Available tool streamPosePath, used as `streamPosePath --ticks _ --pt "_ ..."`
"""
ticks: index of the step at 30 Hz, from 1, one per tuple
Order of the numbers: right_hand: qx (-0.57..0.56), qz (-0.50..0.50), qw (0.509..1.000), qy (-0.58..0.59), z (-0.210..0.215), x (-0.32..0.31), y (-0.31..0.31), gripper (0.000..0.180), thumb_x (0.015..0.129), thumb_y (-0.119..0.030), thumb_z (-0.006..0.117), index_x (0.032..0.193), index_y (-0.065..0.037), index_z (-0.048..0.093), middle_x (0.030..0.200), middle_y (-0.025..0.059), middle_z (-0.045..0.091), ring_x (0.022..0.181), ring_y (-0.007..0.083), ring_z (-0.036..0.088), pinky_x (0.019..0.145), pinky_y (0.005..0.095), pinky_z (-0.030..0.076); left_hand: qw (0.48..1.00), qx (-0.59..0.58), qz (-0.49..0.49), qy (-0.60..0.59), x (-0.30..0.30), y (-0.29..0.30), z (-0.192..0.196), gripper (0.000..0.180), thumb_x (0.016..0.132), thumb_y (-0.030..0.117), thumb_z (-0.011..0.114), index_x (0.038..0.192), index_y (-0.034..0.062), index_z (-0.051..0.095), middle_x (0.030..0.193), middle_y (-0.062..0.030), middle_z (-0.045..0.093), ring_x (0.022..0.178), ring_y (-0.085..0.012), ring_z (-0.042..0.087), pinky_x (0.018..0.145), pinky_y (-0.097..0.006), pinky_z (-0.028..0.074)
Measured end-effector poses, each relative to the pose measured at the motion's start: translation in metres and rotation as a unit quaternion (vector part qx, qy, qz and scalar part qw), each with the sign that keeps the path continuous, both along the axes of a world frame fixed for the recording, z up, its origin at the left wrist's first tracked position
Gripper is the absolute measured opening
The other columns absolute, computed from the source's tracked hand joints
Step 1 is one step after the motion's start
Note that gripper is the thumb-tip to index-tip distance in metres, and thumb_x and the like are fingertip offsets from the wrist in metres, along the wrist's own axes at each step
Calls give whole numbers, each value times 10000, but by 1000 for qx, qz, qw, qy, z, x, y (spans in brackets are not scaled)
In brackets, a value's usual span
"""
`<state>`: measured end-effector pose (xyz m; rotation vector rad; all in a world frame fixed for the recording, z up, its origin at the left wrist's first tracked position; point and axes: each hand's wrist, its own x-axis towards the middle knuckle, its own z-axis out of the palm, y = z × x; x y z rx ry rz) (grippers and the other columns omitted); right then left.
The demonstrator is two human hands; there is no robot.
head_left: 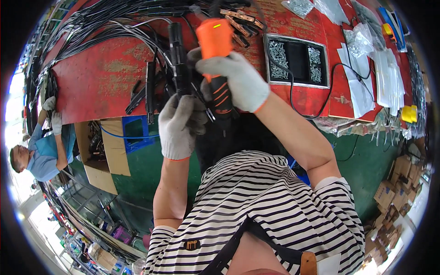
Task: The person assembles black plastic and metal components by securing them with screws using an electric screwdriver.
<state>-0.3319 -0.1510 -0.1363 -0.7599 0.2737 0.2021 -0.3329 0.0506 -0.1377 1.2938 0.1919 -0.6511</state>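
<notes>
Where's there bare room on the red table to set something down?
Biggest: the red table left of the black bars, below the cables. Smaller: between the screw tray and the clear bags above it. Crowded: front middle, with left hand, right hand and orange tool; right end, under paper and sleeves.

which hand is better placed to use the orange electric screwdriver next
Probably the right hand: it grips the orange electric screwdriver, and the screw tray lies on its side. The left hand is occupied with a long black part.
</notes>
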Motion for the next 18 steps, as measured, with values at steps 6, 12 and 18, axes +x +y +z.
streamPosePath --ticks 6,12,18 --pt "-64 -270 949 -149 19 -50 -117 354 992 -259 604 1280 -59 558 939 159 696 709 263 688 695 440 593 1000 2 18 0 13 -6 -6 253 1031 254 670 1065 4 650 849 -66 683 619 -105 617 501 -235 465" --pt "-211 -399 870 -198 5 -57 -158 336 945 -279 600 1221 -87 593 959 116 627 755 229 578 801 453 481 1000 11 5 26 25 -24 -12 250 1021 216 685 1131 -6 661 852 -58 686 587 -82 596 484 -216 445" --pt "-229 -412 843 -258 -30 -41 -153 334 938 -89 555 1263 -10 550 882 152 666 711 239 649 742 469 590 998 63 2 7 24 -34 -15 239 1011 205 699 1120 -7 677 829 -45 674 549 -65 564 455 -219 418"
